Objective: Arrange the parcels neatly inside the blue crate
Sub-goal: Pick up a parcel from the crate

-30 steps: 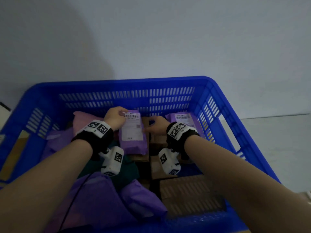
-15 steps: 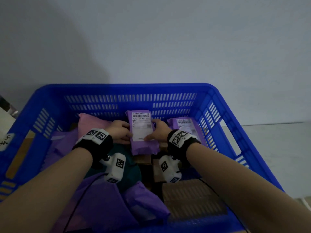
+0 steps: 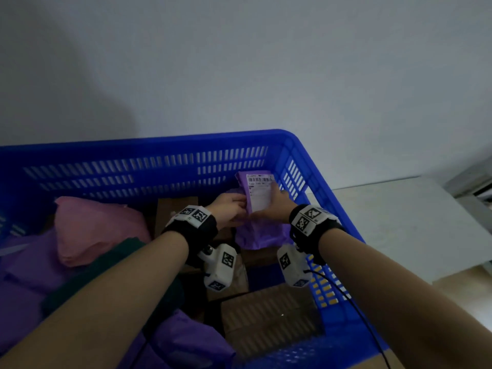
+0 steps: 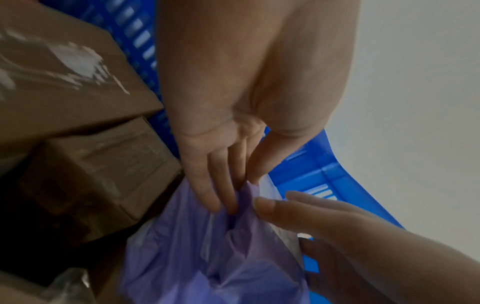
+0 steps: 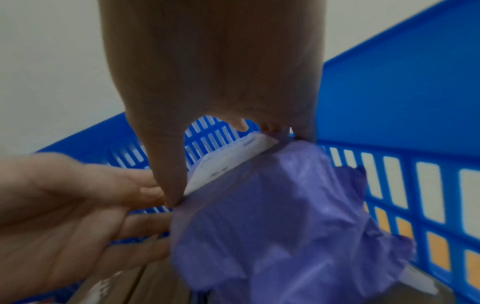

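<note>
Both hands hold a purple parcel (image 3: 255, 233) with a white barcode label upright in the far right corner of the blue crate (image 3: 149, 145). My left hand (image 3: 239, 210) pinches its left edge; in the left wrist view the fingers (image 4: 221, 195) and thumb squeeze the crumpled purple plastic (image 4: 207, 257). My right hand (image 3: 274, 205) grips the right edge. In the right wrist view its thumb (image 5: 171, 185) lies on the label side of the parcel (image 5: 272, 216), with the other fingers behind it. The parcel's lower end is hidden behind my wrists.
A pink parcel (image 3: 93, 227), purple parcels (image 3: 24, 275) and a dark green one (image 3: 106, 270) fill the crate's left side. Brown cardboard boxes (image 3: 266, 315) lie near the front right, another (image 3: 177, 209) at the back. A pale table (image 3: 399, 222) lies right of the crate.
Both hands have carried the labelled purple parcel from the middle of the back wall to the crate's far right corner. The view has swung right with them.
</note>
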Tool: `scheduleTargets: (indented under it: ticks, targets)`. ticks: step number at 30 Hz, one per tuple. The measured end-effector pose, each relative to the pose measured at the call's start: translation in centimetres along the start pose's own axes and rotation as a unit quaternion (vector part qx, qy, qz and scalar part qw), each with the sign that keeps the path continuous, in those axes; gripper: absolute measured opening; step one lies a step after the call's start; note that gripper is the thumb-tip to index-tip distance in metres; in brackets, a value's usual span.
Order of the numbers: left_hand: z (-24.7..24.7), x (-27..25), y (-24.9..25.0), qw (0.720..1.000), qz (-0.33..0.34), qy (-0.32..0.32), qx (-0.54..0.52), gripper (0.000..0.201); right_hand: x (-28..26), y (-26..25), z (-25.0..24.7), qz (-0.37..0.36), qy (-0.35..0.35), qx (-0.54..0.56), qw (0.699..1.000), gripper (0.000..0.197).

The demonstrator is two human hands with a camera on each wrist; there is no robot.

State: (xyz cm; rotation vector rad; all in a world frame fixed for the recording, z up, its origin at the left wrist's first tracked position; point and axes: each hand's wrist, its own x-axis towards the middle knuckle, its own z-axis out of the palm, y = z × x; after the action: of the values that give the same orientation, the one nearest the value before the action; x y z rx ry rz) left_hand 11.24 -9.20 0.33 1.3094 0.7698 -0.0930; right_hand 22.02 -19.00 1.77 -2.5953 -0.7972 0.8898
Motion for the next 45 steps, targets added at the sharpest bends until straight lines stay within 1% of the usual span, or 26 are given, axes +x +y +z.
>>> scheduleTargets:
  ticks: [2,4,8,10,12,14,15,17,18,20,22,25,29,33,35,39,43,45]
  targets:
    - [1.0,0.8,-0.1,1.0,-0.002,-0.009,-0.001,0.045,0.3,0.4,0.2,0.017,-0.01,-0.048,0.999,0.116]
    - [1.5,1.1,0.0,1.0,-0.011,-0.002,0.01,0.043,0.3,0.6,0.2,0.014,-0.01,-0.068,0.998,0.111]
    - [0.7,1.2,-0.1,0.998,-0.016,0.016,0.057,0.04,0.0,0.3,0.3,0.001,-0.003,-0.101,0.995,0.107]
    - [-0.9,0.8,0.0,0.993,-0.005,0.049,0.107,0.037,-0.4,-0.9,0.0,-0.037,0.026,-0.14,0.989,0.104]
    - [-3.2,0.2,0.1,0.983,0.011,0.091,0.162,0.034,-0.5,-2.7,-0.2,-0.101,0.049,-0.155,0.981,0.096]
    - [-5.8,-0.6,-0.2,0.968,0.024,0.13,0.213,0.033,-0.4,-5.0,0.4,-0.165,0.03,-0.148,0.975,0.089]
    - [-7.1,-1.0,-0.5,0.956,0.028,0.15,0.25,0.033,-0.4,-6.1,1.1,-0.187,0.006,-0.14,0.972,0.085]
    - [-9.1,-1.9,-1.5,0.928,0.019,0.173,0.329,0.036,-0.2,-7.8,3.1,-0.205,-0.058,-0.136,0.967,0.08]
    - [-9.8,-2.4,-2.1,0.913,0.014,0.171,0.369,0.037,0.0,-8.2,4.3,-0.203,-0.082,-0.151,0.964,0.08]
    - [-10.7,-3.1,-3.1,0.885,0.003,0.154,0.44,0.038,0.5,-8.6,6.4,-0.194,-0.104,-0.189,0.957,0.081]
    - [-11.2,-3.4,-4.1,0.868,-0.009,0.135,0.478,0.037,1.1,-8.4,7.7,-0.182,-0.11,-0.228,0.95,0.087]
    - [-11.8,-3.5,-5.2,0.867,-0.023,0.105,0.487,0.04,1.9,-7.8,8.6,-0.177,-0.111,-0.296,0.932,0.097]
    - [-12.1,-3.5,-6.2,0.861,-0.011,0.081,0.501,0.051,2.3,-7.5,9.3,-0.192,-0.088,-0.342,0.915,0.087]
    - [-12.2,-3.6,-6.5,0.863,-0.006,0.081,0.499,0.056,2.4,-8.0,9.1,-0.204,-0.087,-0.383,0.897,0.09]
    - [-12.1,-3.7,-6.4,0.86,-0.002,0.086,0.502,0.055,2.4,-8.5,8.2,-0.202,-0.1,-0.377,0.898,0.092]
    - [-11.8,-4.1,-5.7,0.86,-0.017,0.089,0.502,0.059,1.9,-9.1,5.0,-0.19,-0.123,-0.322,0.919,0.089]
    - [-11.1,-4.9,-4.5,0.881,-0.015,0.099,0.463,0.069,0.7,-9.7,1.3,-0.206,-0.107,-0.278,0.932,0.094]
    - [-10.7,-5.3,-4.0,0.892,0.0,0.097,0.442,0.08,0.0,-9.8,-0.3,-0.215,-0.087,-0.249,0.94,0.089]
